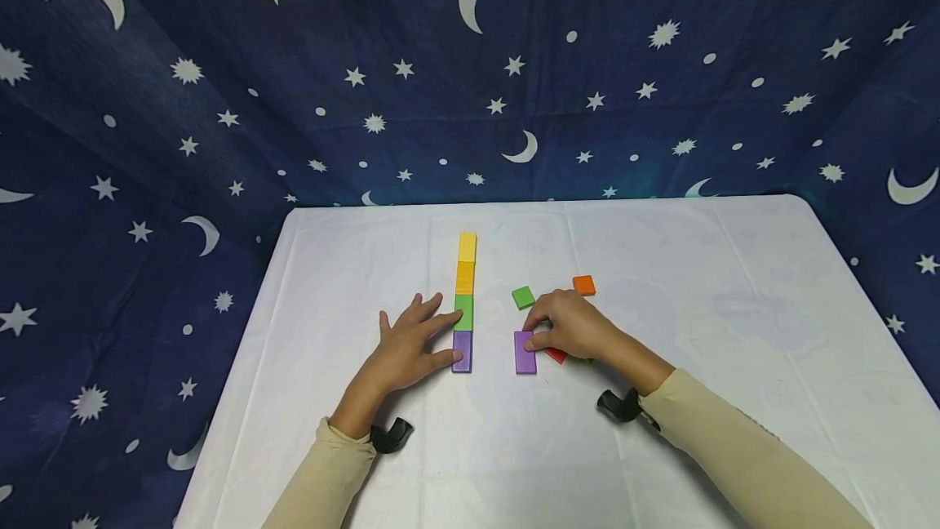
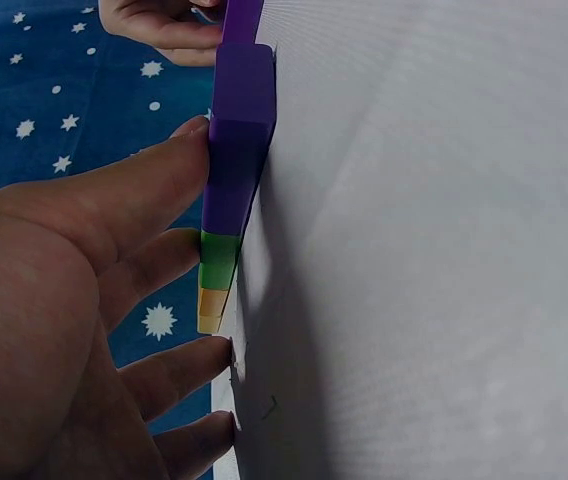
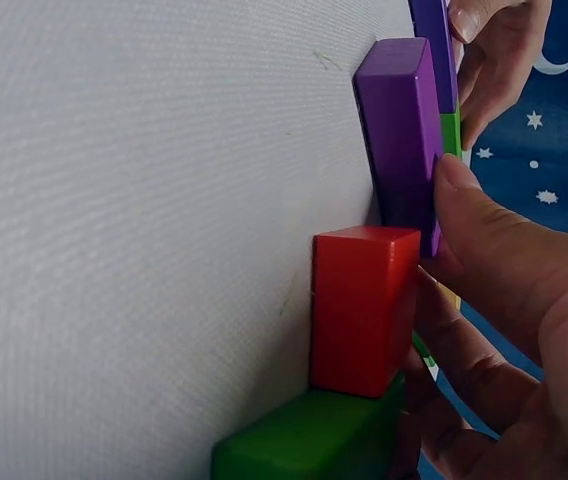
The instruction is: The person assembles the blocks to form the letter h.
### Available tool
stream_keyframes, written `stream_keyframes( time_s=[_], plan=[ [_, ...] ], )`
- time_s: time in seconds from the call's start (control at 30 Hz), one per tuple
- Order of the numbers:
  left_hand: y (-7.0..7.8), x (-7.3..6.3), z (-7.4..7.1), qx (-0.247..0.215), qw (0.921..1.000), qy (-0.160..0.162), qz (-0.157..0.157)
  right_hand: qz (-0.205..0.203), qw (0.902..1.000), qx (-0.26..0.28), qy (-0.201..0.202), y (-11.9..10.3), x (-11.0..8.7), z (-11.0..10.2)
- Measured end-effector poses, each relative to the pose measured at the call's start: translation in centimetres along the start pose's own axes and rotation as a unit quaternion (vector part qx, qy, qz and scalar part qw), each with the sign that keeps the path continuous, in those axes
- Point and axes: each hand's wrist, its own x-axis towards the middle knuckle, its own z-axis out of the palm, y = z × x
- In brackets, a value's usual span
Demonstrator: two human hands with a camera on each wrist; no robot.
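Observation:
A straight row of blocks stands in the middle of the table: two yellow blocks (image 1: 466, 261) at the far end, a green block (image 1: 464, 313), then a purple block (image 1: 462, 352) nearest. My left hand (image 1: 404, 351) is spread beside it, thumb touching the purple block and index fingertip at the green one. To the right of the row lies another purple block (image 1: 525, 354), also seen in the right wrist view. My right hand (image 1: 574, 323) holds this loose block between thumb and curled index finger. A red block (image 3: 364, 310) sits under that hand, close against a green block (image 3: 309, 440).
Past my right hand lie a small green block (image 1: 524, 297) and an orange block (image 1: 583, 285). A white cloth covers the table (image 1: 705, 284). A dark blue curtain (image 1: 433, 31) with moons and stars hangs behind it.

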Motion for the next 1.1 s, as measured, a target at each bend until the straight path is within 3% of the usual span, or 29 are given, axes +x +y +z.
stream_keyframes(
  time_s=[1.1],
  plan=[
    [0.15, 0.01, -0.18, -0.003, 1.0, -0.004, 0.0, 0.005, 0.9999, -0.006, -0.012, 0.33, 0.01, -0.29]
  ],
)
